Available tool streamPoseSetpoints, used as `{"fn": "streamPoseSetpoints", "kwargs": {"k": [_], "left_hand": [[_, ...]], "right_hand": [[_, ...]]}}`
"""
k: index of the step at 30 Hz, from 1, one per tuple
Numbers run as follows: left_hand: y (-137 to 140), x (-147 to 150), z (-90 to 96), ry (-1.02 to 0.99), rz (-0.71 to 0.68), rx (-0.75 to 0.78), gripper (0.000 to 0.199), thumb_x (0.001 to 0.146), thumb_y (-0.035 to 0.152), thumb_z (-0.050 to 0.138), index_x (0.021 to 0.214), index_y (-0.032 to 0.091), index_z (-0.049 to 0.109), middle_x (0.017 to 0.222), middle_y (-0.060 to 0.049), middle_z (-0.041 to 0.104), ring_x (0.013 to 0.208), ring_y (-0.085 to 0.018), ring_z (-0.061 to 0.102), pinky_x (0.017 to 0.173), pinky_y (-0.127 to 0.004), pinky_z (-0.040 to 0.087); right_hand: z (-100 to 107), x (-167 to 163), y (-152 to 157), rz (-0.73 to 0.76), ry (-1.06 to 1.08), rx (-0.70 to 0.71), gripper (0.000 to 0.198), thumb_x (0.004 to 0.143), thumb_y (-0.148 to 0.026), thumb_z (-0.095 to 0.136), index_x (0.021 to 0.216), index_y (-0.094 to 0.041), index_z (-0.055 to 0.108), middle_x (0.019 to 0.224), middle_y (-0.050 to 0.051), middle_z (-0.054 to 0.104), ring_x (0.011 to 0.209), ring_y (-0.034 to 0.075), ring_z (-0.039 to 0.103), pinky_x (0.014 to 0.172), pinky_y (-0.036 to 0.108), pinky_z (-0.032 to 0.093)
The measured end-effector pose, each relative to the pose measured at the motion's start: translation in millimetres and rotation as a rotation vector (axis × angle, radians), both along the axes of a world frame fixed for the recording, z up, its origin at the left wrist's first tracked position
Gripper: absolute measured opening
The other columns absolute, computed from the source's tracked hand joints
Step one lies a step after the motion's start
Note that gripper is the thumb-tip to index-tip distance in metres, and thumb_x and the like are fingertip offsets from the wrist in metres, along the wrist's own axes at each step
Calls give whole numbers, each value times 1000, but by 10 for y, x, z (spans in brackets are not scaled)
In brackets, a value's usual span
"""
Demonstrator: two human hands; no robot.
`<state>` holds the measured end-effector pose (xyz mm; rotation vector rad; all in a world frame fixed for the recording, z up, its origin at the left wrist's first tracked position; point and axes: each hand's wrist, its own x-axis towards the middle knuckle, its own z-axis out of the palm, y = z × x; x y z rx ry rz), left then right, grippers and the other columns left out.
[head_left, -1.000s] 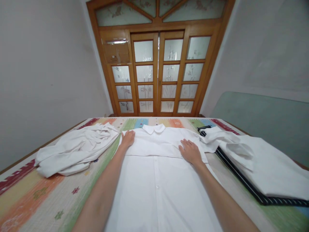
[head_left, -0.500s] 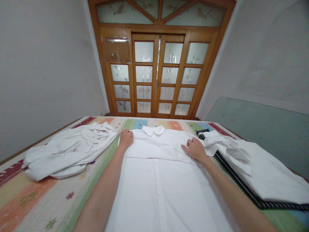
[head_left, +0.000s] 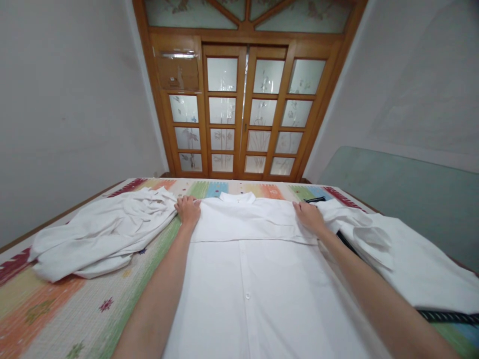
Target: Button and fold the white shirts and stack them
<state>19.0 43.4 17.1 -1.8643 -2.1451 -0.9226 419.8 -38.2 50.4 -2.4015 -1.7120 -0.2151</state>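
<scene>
A white shirt [head_left: 245,279] lies spread in front of me, its collar [head_left: 237,197] at the far end and its buttoned placket running toward me. My left hand [head_left: 189,210] is closed on the shirt's left shoulder edge, fingers curled over the cloth. At the opposite shoulder, my right hand [head_left: 309,215] grips the fabric with its fingertips partly out of sight. Between the two hands the upper panel is stretched fairly flat, with a seam across it.
A crumpled white garment [head_left: 101,234] lies at the left. On the right are another white garment [head_left: 407,254] and a black striped strip [head_left: 449,317] under it. All rest on a patterned, multicoloured cloth [head_left: 86,319]. A greenish board [head_left: 404,199] leans at the right wall; wooden doors [head_left: 239,109] stand beyond.
My right hand has moved outward and away from me to the shirt's right shoulder and closed on it. My left hand has shifted slightly left. The collar appears flatter, and the shoulders are drawn wider.
</scene>
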Motion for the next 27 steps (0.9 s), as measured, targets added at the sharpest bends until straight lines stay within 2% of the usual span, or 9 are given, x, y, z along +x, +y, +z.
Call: {"fn": "streamPoseSetpoints", "kwargs": {"k": [4, 8, 10, 13, 16, 19, 22, 27], "left_hand": [[74, -81, -56, -60, 27, -29, 30, 90, 37, 44, 99, 21, 68, 114, -15, 62, 113, -35, 48, 92, -49, 40], [181, -168, -150, -145, 13, -73, 29, 88, 34, 45, 98, 19, 68, 108, -13, 66, 107, -31, 53, 94, -43, 42], [216, -194, -185, -175, -4, -88, 29, 88, 33, 44, 97, 19, 67, 106, -11, 67, 105, -29, 55, 95, -41, 41], [260, -232, -197, -166, -47, -115, 31, 88, 31, 40, 97, 16, 67, 108, -14, 68, 107, -28, 56, 96, -40, 41], [328, -318, -130, -128, -138, -205, 28, 86, 28, 41, 91, 15, 66, 102, -14, 69, 104, -27, 59, 89, -37, 43], [422, -465, 8, -116, -248, -296, 19, 80, 27, 49, 74, 17, 64, 78, -6, 69, 83, -22, 62, 74, -30, 45], [509, -610, 146, -103, -337, -357, 18, 75, 29, 52, 61, 19, 59, 59, 1, 61, 68, -18, 58, 64, -25, 42], [599, -711, 257, -91, -416, -388, 16, 70, 29, 52, 59, 19, 58, 57, 3, 58, 66, -16, 54, 62, -23, 41]], "right_hand": [[-30, -103, 100, -28, -12, 43, 53, 100, -37, 23, 103, -9, 68, 109, 23, 66, 102, 28, 64, 84, 37, 47], [-243, -209, 136, -136, 72, 56, 50, 99, -32, 21, 118, -8, 60, 117, 25, 60, 106, 31, 62, 84, 41, 48], [-347, -256, 122, -183, 110, 59, 48, 98, -29, 23, 119, -6, 59, 116, 26, 60, 105, 32, 62, 83, 42, 48], [-432, -296, 90, -165, 77, 121, 45, 96, -24, 25, 117, -5, 59, 113, 27, 61, 102, 33, 63, 82, 43, 48], [-441, -288, 77, -141, 98, 129, 43, 95, -23, 25, 118, -5, 58, 106, 26, 63, 99, 33, 64, 81, 43, 47], [-446, -242, 95, -142, 137, 96, 40, 93, -22, 28, 118, -7, 56, 103, 23, 66, 98, 31, 64, 82, 41, 47], [-488, -169, 124, -155, 203, 112, 38, 89, -19, 32, 118, -11, 55, 101, 18, 68, 95, 28, 65, 80, 37, 46], [-519, -11, 174, -200, 341, 146, 39, 81, -20, 40, 117, -18, 55, 90, 11, 68, 87, 24, 65, 71, 30, 44]]}}
